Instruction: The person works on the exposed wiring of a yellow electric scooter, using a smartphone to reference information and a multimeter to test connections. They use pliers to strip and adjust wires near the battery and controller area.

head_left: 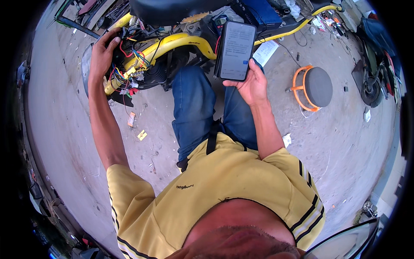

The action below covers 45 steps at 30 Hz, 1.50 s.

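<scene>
In my right hand (pixel 250 86) is a smartphone (pixel 236 49) with a dark case, its lit screen showing lines of text. My left hand (pixel 102 51) is at the front end of a partly stripped scooter with a yellow tube frame (pixel 183 41). Its fingers curl over a dark part there, which I cannot make out. Just right of that hand and below it, a tangle of coloured wires (pixel 137 56) with loose connectors (pixel 128 74) hangs from the frame. A dark shock absorber (pixel 158 74) shows under the tube.
A round stool (pixel 318 86) with a grey top and orange legs lies tipped at right. Behind the phone are a white paper sheet (pixel 265 52) and a blue box (pixel 263 15). Scraps, among them a yellow packet (pixel 142 135), litter the concrete. Scooter parts (pixel 371 86) lie far right.
</scene>
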### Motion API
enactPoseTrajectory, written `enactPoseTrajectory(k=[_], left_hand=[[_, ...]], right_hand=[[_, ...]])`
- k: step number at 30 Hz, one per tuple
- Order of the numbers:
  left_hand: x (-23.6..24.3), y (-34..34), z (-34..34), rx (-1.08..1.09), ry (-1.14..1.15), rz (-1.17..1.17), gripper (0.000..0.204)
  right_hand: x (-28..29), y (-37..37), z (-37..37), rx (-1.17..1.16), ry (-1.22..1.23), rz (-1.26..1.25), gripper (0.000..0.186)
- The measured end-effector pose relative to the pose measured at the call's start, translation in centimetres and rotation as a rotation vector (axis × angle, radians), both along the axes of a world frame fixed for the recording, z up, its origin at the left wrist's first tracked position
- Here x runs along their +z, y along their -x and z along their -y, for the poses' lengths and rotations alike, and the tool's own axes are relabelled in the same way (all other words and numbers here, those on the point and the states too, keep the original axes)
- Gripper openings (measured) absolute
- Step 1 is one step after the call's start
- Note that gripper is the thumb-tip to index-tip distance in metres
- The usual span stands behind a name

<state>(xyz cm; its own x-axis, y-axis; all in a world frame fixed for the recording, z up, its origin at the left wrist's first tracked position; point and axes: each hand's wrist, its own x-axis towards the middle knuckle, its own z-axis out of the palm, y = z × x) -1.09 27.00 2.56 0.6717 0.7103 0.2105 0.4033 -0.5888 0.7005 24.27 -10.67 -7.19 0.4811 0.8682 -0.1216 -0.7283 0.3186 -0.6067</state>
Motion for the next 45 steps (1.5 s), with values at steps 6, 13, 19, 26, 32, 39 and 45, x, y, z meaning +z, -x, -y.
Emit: enactPoseTrajectory(k=[6,13,19,26,32,39,45], left_hand=[[1.0,-0.5,1.1,0.029,0.087,0.023,0.037],[1.2,-0.7,1.2,0.05,0.081,0.019,0.038],[0.8,-0.7,0.9,0.03,0.082,0.052,0.038],[0.6,-0.5,0.8,0.018,0.066,0.047,0.039],[0.5,-0.4,0.8,0.012,0.084,0.074,0.038],[0.4,-0.4,0.7,0.015,0.079,0.066,0.038],[0.5,-0.3,0.8,0.018,0.08,0.071,0.038]], right_hand=[[1.6,-3.5,-1.7,-0.113,-0.022,0.123,0.055],[0.7,-6.5,-3.8,-0.287,-0.008,0.228,0.054],[0.2,-7.2,-3.8,-0.374,-0.041,0.158,0.053],[-0.1,-7.4,-3.6,-0.426,-0.027,0.158,0.054],[0.1,-7.3,-3.7,-0.434,-0.03,0.14,0.054],[-0.1,-7.2,-3.9,-0.433,-0.034,0.136,0.053],[-0.4,-7.2,-3.8,-0.41,-0.036,0.161,0.053]])
